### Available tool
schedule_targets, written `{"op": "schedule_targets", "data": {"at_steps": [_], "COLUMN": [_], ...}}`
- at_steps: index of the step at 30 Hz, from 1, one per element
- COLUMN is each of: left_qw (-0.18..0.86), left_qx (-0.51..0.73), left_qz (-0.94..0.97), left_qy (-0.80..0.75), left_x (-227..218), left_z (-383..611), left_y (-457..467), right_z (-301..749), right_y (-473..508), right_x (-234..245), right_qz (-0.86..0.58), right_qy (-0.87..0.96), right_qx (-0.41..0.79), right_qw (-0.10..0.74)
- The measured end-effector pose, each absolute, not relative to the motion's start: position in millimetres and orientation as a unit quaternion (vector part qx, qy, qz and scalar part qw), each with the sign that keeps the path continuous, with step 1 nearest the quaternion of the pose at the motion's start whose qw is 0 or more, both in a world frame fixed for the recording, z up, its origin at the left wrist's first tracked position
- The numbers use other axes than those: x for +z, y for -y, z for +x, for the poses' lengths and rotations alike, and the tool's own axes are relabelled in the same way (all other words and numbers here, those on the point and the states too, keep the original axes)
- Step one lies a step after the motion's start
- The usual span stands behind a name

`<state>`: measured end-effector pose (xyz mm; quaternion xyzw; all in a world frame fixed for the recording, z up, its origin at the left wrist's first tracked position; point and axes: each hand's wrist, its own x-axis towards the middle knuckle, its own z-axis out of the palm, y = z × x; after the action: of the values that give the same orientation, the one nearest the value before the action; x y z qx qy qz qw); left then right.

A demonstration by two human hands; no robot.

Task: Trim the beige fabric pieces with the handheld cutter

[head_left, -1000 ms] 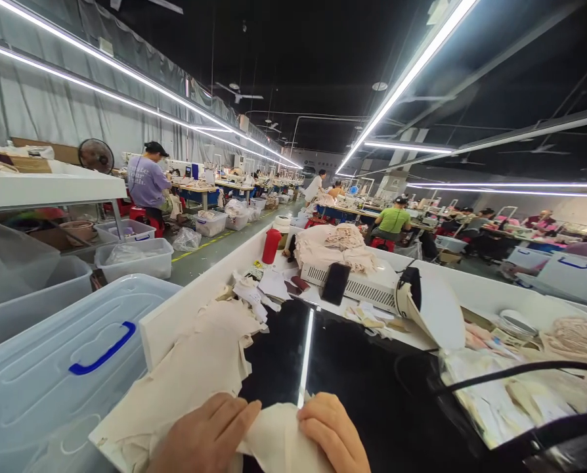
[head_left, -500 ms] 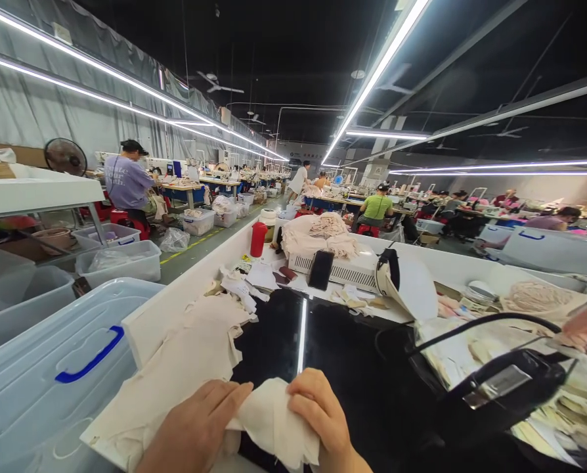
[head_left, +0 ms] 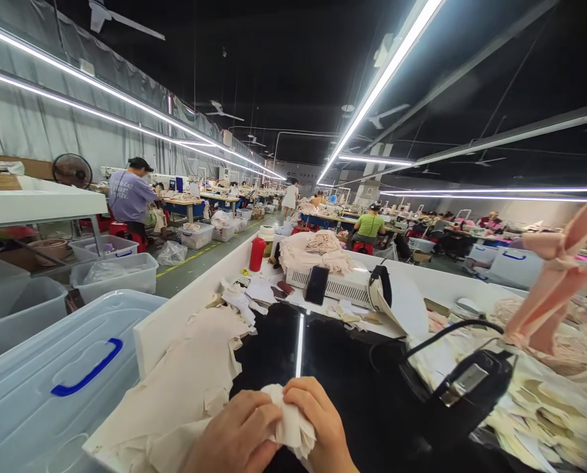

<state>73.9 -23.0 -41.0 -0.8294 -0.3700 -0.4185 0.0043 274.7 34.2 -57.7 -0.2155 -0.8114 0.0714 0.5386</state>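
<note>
Folded cream cloth gripped in both hands at the near edge of the black work surface

The cream cloth (head_left: 289, 420) is at the near side of the glossy black surface (head_left: 343, 348), bunched between the hands; the left hand (head_left: 237, 427) has its fingers curled closely over the cloth's left side; the right hand (head_left: 318, 420) bends its fingers over the opposite side, leaving little gap between fingertips and fabric; the underside of each grip is hidden.

Edges: a white wall (head_left: 160, 328) bounds the table at left; a stack of fabric (head_left: 195, 361) lies along it, its ragged border overlapping the black surface and reaching near the left hand; the black surface extends between this stack and a black corded device (head_left: 471, 387), which stands well apart from the right hand; a phone (head_left: 317, 285) leans against a vented white box (head_left: 340, 284) beyond the far edge.

Containers: a lidded translucent bin (head_left: 22, 401) with a blue handle (head_left: 87, 370) is just beside the table; behind it, an uncovered bin (head_left: 140, 281) holds crumpled clear plastic (head_left: 109, 270); a farther bin (head_left: 81, 251) holds something purplish, too small to identify.
</note>
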Motion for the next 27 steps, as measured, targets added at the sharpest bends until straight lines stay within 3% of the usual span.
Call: {"op": "schedule_targets", "data": {"at_steps": [2,8,16,22,27], "left_qw": [-0.055,-0.375,-0.567,-0.594,-0.529], "left_qx": [-0.437,-0.441,-0.512,-0.530,-0.552], "left_qz": [-0.816,-0.676,-0.496,-0.444,-0.470], "left_qy": [0.375,0.456,0.414,0.411,0.442], "left_x": [-37.2,-29.0,-43.5,-61.1,-46.5], "left_z": [74.7,69.5,67.3,67.8,46.5], "left_y": [22.1,14.1,-11.6,-23.9,-28.9], "right_z": [274.5,271.1,270.7,266.5,268.2], "right_y": [-33.2,-35.4,-35.6,-30.2,-27.1], "right_x": [-51.7,-49.2,-63.6,-71.9,-64.4], "right_qz": [-0.217,-0.220,-0.217,-0.281,-0.272], "right_qy": [0.813,0.809,0.819,0.783,0.780], "right_qx": [0.063,0.041,0.049,0.061,0.089], "right_qw": [0.537,0.543,0.529,0.552,0.556]}}
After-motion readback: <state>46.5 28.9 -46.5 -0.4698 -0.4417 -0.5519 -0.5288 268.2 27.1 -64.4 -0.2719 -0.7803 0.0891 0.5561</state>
